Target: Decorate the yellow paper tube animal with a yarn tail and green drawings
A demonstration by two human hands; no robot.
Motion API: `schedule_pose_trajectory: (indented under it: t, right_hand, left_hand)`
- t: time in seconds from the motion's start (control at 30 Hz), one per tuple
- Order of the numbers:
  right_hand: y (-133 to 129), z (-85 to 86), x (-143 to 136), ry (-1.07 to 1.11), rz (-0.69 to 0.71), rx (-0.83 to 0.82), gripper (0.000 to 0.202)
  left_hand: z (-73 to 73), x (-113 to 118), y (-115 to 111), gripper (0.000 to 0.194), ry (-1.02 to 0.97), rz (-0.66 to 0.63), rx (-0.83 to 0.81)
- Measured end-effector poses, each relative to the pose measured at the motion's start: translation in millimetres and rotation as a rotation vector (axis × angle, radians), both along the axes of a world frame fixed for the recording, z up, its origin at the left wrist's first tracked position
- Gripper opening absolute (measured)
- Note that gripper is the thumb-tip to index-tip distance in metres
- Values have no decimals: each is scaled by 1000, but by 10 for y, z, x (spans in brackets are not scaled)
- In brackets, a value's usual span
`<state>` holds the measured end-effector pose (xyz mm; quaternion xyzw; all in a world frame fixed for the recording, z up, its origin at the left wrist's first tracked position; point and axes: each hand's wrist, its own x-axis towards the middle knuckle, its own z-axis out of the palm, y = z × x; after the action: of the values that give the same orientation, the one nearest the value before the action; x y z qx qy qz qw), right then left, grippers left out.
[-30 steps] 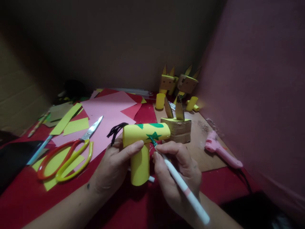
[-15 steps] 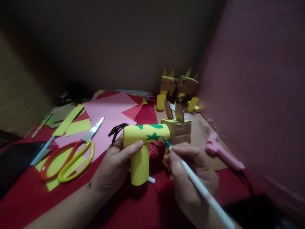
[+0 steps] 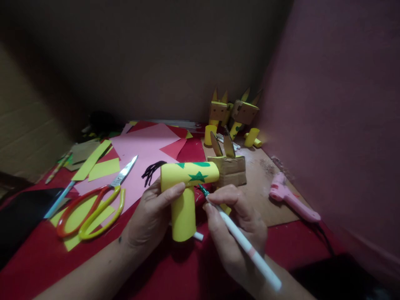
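My left hand (image 3: 158, 208) is closed around a yellow paper-tube animal figure (image 3: 183, 214), its thumb lying along the joint of body and leg. The figure has a cardboard head (image 3: 229, 171) with two pointed ears and a black yarn tail (image 3: 153, 173). Green shapes mark its body, among them a green star (image 3: 198, 177). In my right hand (image 3: 239, 229) is a white marker (image 3: 246, 246) with a green tip. That tip is close below the star; whether it touches the paper I cannot tell.
Scissors (image 3: 117, 180) lie on pink paper (image 3: 146, 141) at the left. A pink glue gun (image 3: 293, 198) rests on a cardboard sheet (image 3: 275, 212) at the right. Two finished-looking cardboard-headed figures (image 3: 245, 111) stand at the back, near a short yellow tube (image 3: 210, 135). A marker cap (image 3: 198, 236) lies beneath the figure.
My right hand and the marker have shifted left, with the tip going from the star's right side to below it. The held figure has moved slightly left.
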<state>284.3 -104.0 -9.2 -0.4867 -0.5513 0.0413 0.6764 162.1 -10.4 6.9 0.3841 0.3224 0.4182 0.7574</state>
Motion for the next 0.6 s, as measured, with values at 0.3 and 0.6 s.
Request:
schedule_pose_trajectory:
  t: [0.3, 0.6]
  right_hand:
    - [35, 22, -21, -46, 2, -3, 22]
    - [26, 46, -35, -48, -4, -36, 21]
  left_hand:
    - [-57, -37, -24, 33, 28, -37, 69]
    - [-97, -34, 13, 49, 38, -66, 99]
